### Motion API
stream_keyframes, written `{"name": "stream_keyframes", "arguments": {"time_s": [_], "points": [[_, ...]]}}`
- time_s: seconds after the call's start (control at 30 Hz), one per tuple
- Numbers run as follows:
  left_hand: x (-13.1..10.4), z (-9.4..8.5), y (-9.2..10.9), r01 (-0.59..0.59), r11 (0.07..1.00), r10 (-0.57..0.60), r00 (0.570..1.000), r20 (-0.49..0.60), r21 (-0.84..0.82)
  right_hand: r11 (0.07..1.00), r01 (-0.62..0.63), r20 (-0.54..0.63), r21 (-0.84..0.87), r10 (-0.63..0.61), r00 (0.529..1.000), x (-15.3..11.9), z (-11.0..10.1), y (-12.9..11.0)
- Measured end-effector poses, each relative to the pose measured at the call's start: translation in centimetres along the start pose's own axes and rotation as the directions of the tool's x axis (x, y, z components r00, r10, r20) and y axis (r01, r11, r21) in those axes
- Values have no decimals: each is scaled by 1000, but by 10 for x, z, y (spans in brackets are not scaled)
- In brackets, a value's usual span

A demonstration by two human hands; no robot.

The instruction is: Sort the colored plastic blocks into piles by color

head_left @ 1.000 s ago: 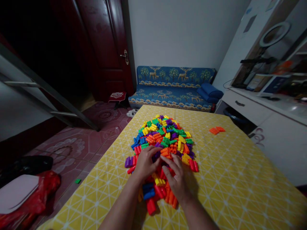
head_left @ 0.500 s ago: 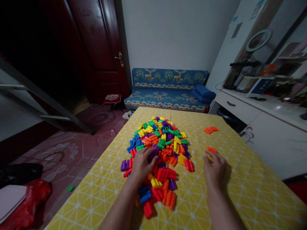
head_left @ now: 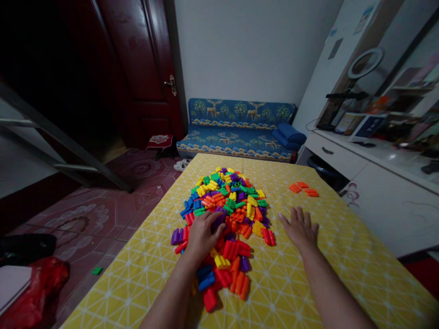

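A heap of colourful plastic toy building blocks [head_left: 219, 198] lies on the table in red, orange, yellow, green, blue and purple. My left hand [head_left: 204, 235] rests on the near left part of the heap, thumb and fingers apart. A purple block [head_left: 218, 218] shows by its fingertips, partly hidden by them. My right hand [head_left: 302, 230] is to the right of the heap, low over the cloth, with fingers spread and nothing in it. Beyond it lies a small group of orange blocks [head_left: 303, 188], apart from the heap.
A yellow patterned cloth [head_left: 270, 292] covers the table. Behind it stands a blue sofa [head_left: 236, 130]. A white cabinet [head_left: 370, 183] is on the right, bearing a ring light [head_left: 365, 64]. One green block [head_left: 97, 271] lies on the floor to the left.
My right hand has let go of an orange block, which now lies beside the other orange ones. The hand has moved slightly left with fingers spread. My left hand stays on the heap.
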State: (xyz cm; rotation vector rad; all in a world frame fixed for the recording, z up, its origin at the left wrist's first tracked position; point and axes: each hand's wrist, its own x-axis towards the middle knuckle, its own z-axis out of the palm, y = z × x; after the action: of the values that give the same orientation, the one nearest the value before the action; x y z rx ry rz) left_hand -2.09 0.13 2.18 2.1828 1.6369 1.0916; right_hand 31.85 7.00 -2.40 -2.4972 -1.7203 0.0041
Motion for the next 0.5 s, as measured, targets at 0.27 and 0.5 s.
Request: {"name": "stream_keyframes", "arguments": {"time_s": [0.27, 0.5], "points": [[-2, 1, 5, -1, 999, -1, 999, -49, -36, 992, 42, -72, 117, -34, 997, -38, 1, -18], [18, -8, -9, 56, 998, -63, 970, -236, -35, 874, 132, -193, 467, -45, 980, -81, -17, -58]]}}
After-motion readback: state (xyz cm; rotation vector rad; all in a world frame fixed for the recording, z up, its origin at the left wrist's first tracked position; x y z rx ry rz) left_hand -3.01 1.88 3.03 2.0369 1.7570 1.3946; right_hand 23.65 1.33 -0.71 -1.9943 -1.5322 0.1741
